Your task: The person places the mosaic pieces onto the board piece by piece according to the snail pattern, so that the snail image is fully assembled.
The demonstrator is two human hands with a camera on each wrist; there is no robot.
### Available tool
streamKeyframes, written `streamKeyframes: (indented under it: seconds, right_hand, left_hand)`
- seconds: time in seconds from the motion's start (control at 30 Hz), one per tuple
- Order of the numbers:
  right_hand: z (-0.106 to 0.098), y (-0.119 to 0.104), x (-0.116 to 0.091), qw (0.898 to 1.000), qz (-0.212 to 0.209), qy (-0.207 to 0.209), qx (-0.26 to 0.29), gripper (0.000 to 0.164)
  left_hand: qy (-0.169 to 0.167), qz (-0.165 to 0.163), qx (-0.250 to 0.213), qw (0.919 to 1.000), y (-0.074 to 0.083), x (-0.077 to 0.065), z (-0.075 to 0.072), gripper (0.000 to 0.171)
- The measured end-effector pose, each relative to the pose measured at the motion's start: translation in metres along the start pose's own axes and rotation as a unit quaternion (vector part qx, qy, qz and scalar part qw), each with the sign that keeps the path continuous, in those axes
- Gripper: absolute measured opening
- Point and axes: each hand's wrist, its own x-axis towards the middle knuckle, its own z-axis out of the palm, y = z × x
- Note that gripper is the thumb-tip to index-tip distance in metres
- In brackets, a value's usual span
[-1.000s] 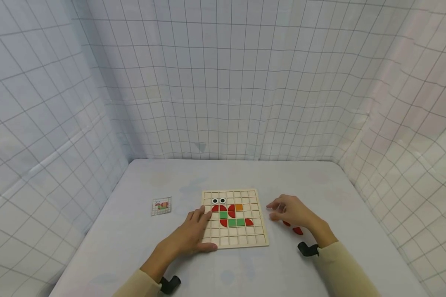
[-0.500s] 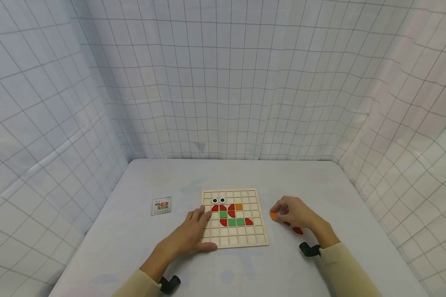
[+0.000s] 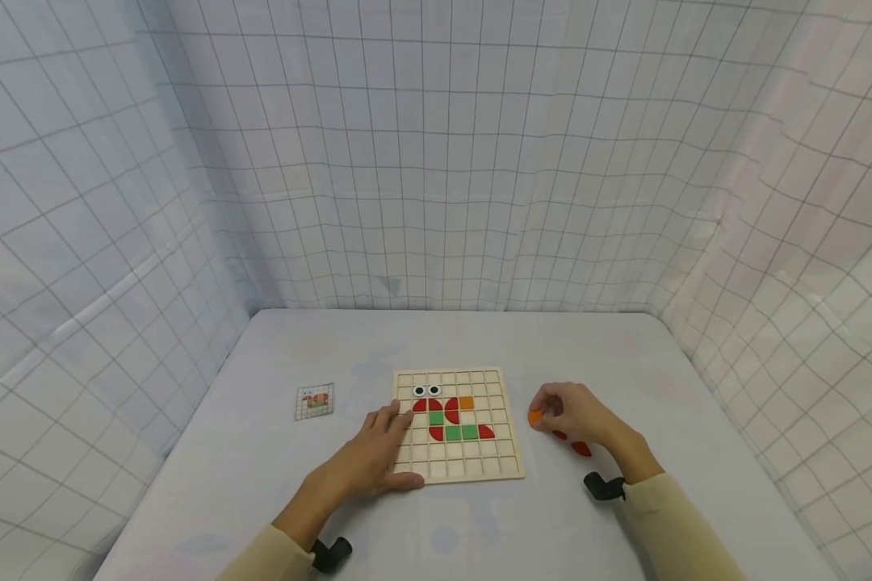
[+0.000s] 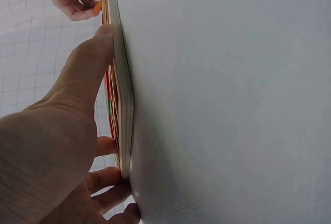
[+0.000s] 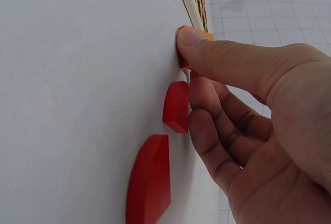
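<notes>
A pale wooden grid board (image 3: 458, 468) lies flat on the table, carrying two eye discs (image 3: 427, 390), several red quarter-round tiles (image 3: 486, 432), green square tiles (image 3: 453, 432) and an orange square tile (image 3: 467, 402). My left hand (image 3: 375, 453) rests along the board's left side, fingers spread on that edge and thumb (image 4: 83, 69) at the near corner. Right of the board, my right hand (image 3: 572, 413) pinches another orange tile (image 5: 186, 58) between thumb and fingers, low at the tabletop. Two loose red quarter-round tiles (image 5: 177, 107) lie beside the curled fingers.
A small picture card (image 3: 315, 401) with a coloured figure on a grid lies left of the board. White gridded curtains (image 3: 450, 161) enclose the table (image 3: 450, 339) at the back and both sides.
My right hand has closed its thumb and fingers on the orange tile, which was hidden from the head view a second ago. My left hand stays on the board.
</notes>
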Motion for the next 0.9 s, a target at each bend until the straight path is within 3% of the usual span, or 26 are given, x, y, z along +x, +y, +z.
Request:
streamKeyframes:
  seconds: [0.43,0.9]
  right_hand:
    - [0.005,-0.004,0.004,1.0,0.005,0.022,-0.005,0.008]
    - [0.011,-0.021,0.013,0.997,-0.009,0.076,-0.018,0.017]
  left_hand:
    - [0.0,0.005,-0.001,1.0,0.0,-0.001,-0.001,0.116]
    - [-0.002,0.016,0.0,0.9999,0.0,-0.002,-0.003,0.124]
